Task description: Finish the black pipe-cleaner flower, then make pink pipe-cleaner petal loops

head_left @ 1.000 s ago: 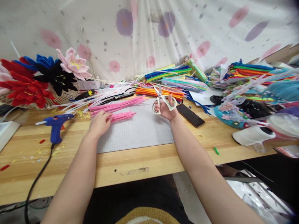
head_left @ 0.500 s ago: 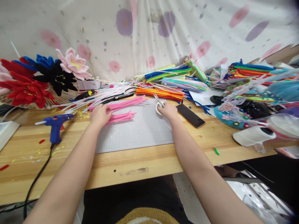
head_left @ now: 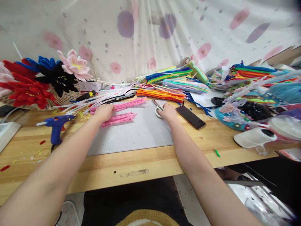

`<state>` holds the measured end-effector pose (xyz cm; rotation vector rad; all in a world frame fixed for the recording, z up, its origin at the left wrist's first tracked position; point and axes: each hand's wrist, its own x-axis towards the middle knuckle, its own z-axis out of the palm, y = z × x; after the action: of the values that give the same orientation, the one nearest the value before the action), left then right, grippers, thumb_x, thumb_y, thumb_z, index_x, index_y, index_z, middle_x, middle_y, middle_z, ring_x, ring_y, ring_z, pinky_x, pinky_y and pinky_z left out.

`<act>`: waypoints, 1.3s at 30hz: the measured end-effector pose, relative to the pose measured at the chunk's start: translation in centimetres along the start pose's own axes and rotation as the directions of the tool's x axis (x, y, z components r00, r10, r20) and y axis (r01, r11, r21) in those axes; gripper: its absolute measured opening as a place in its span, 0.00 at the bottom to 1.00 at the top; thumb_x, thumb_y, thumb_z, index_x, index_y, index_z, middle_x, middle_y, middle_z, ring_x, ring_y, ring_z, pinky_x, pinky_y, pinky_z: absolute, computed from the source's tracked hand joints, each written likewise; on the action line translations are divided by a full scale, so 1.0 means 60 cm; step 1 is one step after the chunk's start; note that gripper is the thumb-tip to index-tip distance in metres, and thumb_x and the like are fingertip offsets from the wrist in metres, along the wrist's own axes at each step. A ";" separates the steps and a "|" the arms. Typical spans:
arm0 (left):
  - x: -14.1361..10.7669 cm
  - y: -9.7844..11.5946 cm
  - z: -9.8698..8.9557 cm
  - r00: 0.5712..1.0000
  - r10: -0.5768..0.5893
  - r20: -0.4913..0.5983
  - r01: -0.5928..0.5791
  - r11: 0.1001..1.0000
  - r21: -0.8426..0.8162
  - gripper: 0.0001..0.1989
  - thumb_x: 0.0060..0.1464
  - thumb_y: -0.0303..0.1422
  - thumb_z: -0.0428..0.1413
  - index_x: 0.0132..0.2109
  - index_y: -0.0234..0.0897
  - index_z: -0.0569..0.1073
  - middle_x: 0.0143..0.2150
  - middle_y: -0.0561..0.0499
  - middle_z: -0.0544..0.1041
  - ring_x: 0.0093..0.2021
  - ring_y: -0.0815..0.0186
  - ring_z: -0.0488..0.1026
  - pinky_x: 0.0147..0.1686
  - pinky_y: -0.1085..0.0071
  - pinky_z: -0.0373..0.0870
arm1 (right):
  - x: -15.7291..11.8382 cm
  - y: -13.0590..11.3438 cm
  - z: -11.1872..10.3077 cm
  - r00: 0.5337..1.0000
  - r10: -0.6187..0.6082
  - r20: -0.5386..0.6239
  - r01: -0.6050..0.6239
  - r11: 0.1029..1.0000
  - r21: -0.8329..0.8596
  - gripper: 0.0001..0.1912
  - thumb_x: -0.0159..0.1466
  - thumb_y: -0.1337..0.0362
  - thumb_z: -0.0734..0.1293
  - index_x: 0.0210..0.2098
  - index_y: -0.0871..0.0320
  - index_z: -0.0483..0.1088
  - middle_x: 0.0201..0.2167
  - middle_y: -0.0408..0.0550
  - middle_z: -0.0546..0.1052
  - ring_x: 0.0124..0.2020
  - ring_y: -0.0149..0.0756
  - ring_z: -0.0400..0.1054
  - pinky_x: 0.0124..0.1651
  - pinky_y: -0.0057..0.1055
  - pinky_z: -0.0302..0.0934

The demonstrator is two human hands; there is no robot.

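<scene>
Two bundles of pink pipe cleaners lie on the grey cutting mat. My left hand is closed at the upper pink bundle, just above the lower pink bundle; its fingertips are mostly hidden, so what they pinch cannot be made out. Near the mat's upper right, my right hand has its fingers closed on the white-handled scissors, whose blades point up and left.
A black phone lies right of my right hand. A blue glue gun rests at left, below fuzzy flowers. Orange pipe cleaners and other coloured bundles line the back. A white bottle lies at right.
My left hand has shifted slightly right and up along the pink bundles, uncovering more of the lower bundle's left end. The scissors and my right hand have moved slightly left.
</scene>
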<state>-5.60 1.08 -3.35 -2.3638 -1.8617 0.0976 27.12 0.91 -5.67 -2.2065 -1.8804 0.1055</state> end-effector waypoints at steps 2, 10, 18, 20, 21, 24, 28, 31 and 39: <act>0.003 -0.006 -0.010 0.999 0.043 -0.020 -0.044 0.999 -0.028 0.14 0.51 0.27 0.46 0.43 0.36 0.72 0.44 0.44 0.76 0.45 0.57 0.72 0.43 0.67 0.64 | -0.002 -0.002 0.001 1.000 -0.013 -0.023 0.013 1.000 -0.010 0.23 0.58 0.54 0.63 0.46 0.64 0.65 0.47 0.62 0.71 0.49 0.49 0.65 0.47 0.37 0.57; 0.012 -0.025 -0.042 0.977 -0.093 -0.190 0.057 0.980 -0.191 0.15 0.50 0.27 0.47 0.44 0.36 0.72 0.45 0.42 0.73 0.46 0.57 0.70 0.42 0.66 0.64 | -0.003 -0.006 0.001 1.000 0.001 -0.024 -0.002 1.000 -0.027 0.22 0.59 0.56 0.62 0.48 0.65 0.65 0.47 0.62 0.70 0.50 0.49 0.63 0.49 0.39 0.55; -0.002 -0.005 -0.070 0.935 -0.261 -0.241 0.197 0.945 -0.260 0.12 0.51 0.33 0.49 0.40 0.38 0.74 0.43 0.44 0.74 0.43 0.56 0.70 0.37 0.66 0.64 | -0.014 -0.015 -0.006 0.986 0.037 -0.165 -0.029 0.998 0.052 0.21 0.58 0.58 0.63 0.47 0.63 0.67 0.46 0.62 0.70 0.51 0.53 0.60 0.49 0.44 0.53; -0.011 0.015 -0.076 0.926 -0.243 -0.288 0.187 0.960 -0.210 0.12 0.51 0.34 0.49 0.39 0.38 0.74 0.43 0.44 0.74 0.43 0.56 0.71 0.37 0.65 0.63 | -0.020 -0.029 -0.012 0.948 -0.019 -0.317 0.057 0.992 0.111 0.21 0.59 0.59 0.61 0.49 0.63 0.66 0.47 0.61 0.70 0.50 0.50 0.60 0.49 0.43 0.53; -0.016 0.028 -0.079 0.922 -0.222 -0.317 0.169 0.968 -0.188 0.12 0.51 0.34 0.48 0.39 0.37 0.74 0.42 0.44 0.74 0.43 0.56 0.71 0.37 0.65 0.63 | -0.025 -0.038 -0.015 0.919 -0.086 -0.384 0.143 0.982 0.121 0.22 0.60 0.59 0.60 0.51 0.63 0.64 0.47 0.60 0.70 0.49 0.49 0.60 0.49 0.42 0.53; -0.032 0.070 -0.083 0.920 -0.134 -0.368 0.078 0.983 -0.165 0.12 0.52 0.34 0.48 0.40 0.37 0.73 0.41 0.45 0.74 0.43 0.57 0.71 0.37 0.66 0.62 | -0.039 -0.068 -0.020 0.817 -0.374 -0.439 0.444 0.894 0.065 0.25 0.61 0.57 0.61 0.55 0.62 0.62 0.45 0.58 0.71 0.47 0.46 0.61 0.49 0.40 0.52; -0.050 0.110 -0.085 0.918 -0.128 -0.376 0.033 0.968 -0.249 0.12 0.53 0.35 0.47 0.41 0.38 0.73 0.41 0.48 0.75 0.41 0.61 0.72 0.34 0.68 0.61 | -0.052 -0.089 -0.020 0.785 -0.523 -0.332 0.578 0.811 0.087 0.14 0.64 0.58 0.60 0.40 0.58 0.73 0.35 0.52 0.75 0.39 0.40 0.65 0.41 0.33 0.54; -0.058 0.118 -0.081 0.928 -0.160 -0.336 0.053 0.950 -0.308 0.12 0.53 0.35 0.48 0.41 0.39 0.73 0.42 0.49 0.75 0.42 0.61 0.71 0.34 0.69 0.61 | -0.058 -0.090 -0.026 0.783 -0.532 -0.323 0.601 0.782 0.168 0.18 0.66 0.56 0.56 0.34 0.57 0.74 0.32 0.49 0.76 0.36 0.35 0.67 0.37 0.29 0.53; -0.073 0.106 -0.077 0.942 -0.234 -0.239 0.154 0.938 -0.310 0.12 0.53 0.36 0.49 0.41 0.39 0.72 0.42 0.46 0.75 0.41 0.58 0.72 0.34 0.68 0.61 | -0.062 -0.099 -0.018 0.802 -0.578 -0.149 0.595 0.752 0.285 0.17 0.65 0.53 0.58 0.32 0.56 0.74 0.34 0.48 0.76 0.38 0.34 0.66 0.39 0.27 0.52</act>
<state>0.10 -4.92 0.18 -2.1966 -2.0711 -0.5283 21.02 -2.03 -3.64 -1.3165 -2.2460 0.2169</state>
